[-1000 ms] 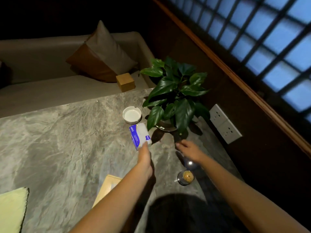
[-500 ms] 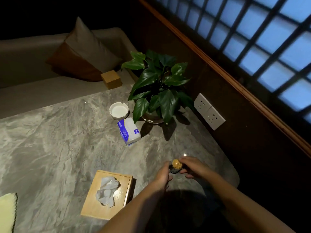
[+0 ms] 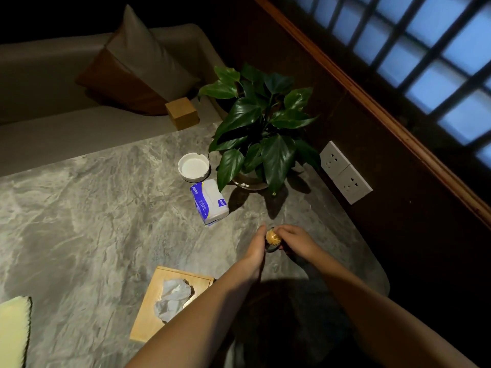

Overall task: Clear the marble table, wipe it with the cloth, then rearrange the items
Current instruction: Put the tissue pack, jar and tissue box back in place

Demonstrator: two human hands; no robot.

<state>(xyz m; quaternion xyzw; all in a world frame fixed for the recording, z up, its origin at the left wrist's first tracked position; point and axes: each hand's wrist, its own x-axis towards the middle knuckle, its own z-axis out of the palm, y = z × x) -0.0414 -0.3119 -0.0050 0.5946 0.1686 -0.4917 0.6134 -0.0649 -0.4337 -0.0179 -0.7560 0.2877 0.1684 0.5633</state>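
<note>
Your jar (image 3: 273, 238) stands on the table (image 3: 93, 208) just in front of the plant (image 3: 261, 128), on the near side of its shadow, caught between both your hands. Your right hand (image 3: 295, 241) curls its fingers over the golden top from the right. Your left hand (image 3: 255, 248) lies against the jar's left side, but I cannot tell whether those fingers wrap round it. The pack (image 3: 210, 203) and the ashtray (image 3: 194, 167) sit touching, just left of the plant. The box (image 3: 151, 309) lies nearer you and further left of it, and the cloth (image 3: 13, 330) is far left of it, at the table's edge. With the cloth set aside and the things grouped, you seem to be rearranging, and the jar is probably among the last things to place.
</note>
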